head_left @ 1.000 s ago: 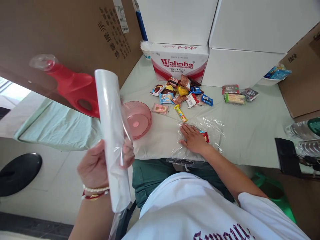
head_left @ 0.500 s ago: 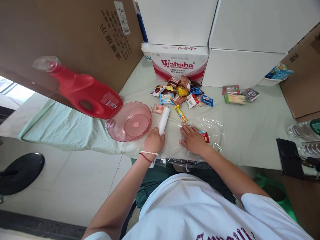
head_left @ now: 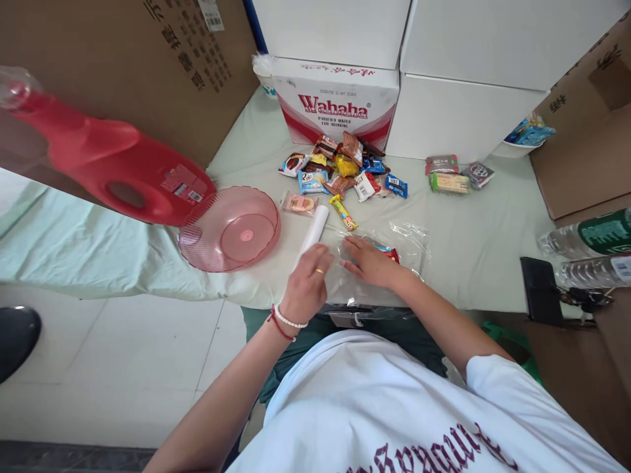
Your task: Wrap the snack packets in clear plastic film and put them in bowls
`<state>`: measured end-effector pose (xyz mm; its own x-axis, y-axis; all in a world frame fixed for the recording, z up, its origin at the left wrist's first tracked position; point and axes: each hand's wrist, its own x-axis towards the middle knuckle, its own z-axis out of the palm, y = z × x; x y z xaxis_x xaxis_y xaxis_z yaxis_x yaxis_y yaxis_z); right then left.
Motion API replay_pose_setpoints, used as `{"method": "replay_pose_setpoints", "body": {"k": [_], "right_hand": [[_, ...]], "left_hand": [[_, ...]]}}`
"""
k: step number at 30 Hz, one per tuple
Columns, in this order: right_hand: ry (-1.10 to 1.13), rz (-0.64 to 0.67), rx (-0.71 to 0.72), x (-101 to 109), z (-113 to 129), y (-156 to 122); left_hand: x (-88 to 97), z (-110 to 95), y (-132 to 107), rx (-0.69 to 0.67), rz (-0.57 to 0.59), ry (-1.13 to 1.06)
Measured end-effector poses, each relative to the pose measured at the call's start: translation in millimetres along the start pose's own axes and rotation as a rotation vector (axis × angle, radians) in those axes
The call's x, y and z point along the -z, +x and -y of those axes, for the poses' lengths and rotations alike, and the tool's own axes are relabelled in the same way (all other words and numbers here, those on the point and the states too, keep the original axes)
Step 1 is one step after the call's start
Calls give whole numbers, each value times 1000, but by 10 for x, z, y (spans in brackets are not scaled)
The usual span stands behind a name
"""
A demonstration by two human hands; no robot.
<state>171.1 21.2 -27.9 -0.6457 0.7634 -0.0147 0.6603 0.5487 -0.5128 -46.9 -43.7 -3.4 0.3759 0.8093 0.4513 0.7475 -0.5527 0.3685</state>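
My right hand [head_left: 369,263] lies flat with fingers stretched on a clear plastic film [head_left: 414,243] at the table's front. Beneath the film, beside that hand, a red and blue snack packet [head_left: 391,254] shows in part. My left hand [head_left: 306,279], a ring on one finger and bracelets at its wrist, is over the near part of a white roll [head_left: 314,230]. Its fingers are loosely bent and slightly blurred, not wrapped around the roll. A yellow snack bar [head_left: 343,213] and a pink-wrapped biscuit [head_left: 300,203] lie just beyond the roll.
Left of the roll sits a pink glass plate [head_left: 197,253], beside a large red bottle [head_left: 123,171]. Several wrapped snacks [head_left: 345,165] are heaped before the Wahaha carton [head_left: 335,108]. More packets [head_left: 449,183] lie right. Clear bottles [head_left: 586,238] and a black phone-like object [head_left: 541,289] are far right.
My left hand has loosened from around the white roll and risen a little, fingers turned rightward. My right hand stays on the film. The view has shifted slightly.
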Motion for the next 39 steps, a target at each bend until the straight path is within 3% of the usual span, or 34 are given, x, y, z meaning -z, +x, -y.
{"method": "replay_pose_setpoints", "body": {"k": [3,6,8,11,14,18,20,22,24,28,31,35,39], "right_hand": [[44,33,40,-9,-38,26],[66,94,61,29,-32,65],[109,103,76,103,-24,63],[178,-21,119,284,-7,-86],[182,-180,137,450,16,-481],[146,-154,77,508,-31,-1121],[99,-197,-5,505,-90,-1283],[18,-249,-73,512,-145,-1263],[-56,-214,-79,527,-182,-1089],[-116,-44,78,495,-194,-587],[-168,68,188,368,-191,-355],[-189,139,162,228,-228,-369],[-150,54,126,281,-274,-573]], "left_hand": [[-78,-84,47,-112,212,-150],[-145,-75,98,23,422,-108],[-166,-29,108,115,497,-27],[-162,40,96,141,526,78],[-142,59,89,134,540,169],[-148,22,137,176,573,249],[-174,-2,177,193,560,260],[-208,-19,212,198,519,274],[-241,-24,231,190,457,290],[-300,11,199,75,354,244],[-347,48,131,1,368,215],[-378,58,81,49,418,217],[-343,48,99,61,430,197]]}}
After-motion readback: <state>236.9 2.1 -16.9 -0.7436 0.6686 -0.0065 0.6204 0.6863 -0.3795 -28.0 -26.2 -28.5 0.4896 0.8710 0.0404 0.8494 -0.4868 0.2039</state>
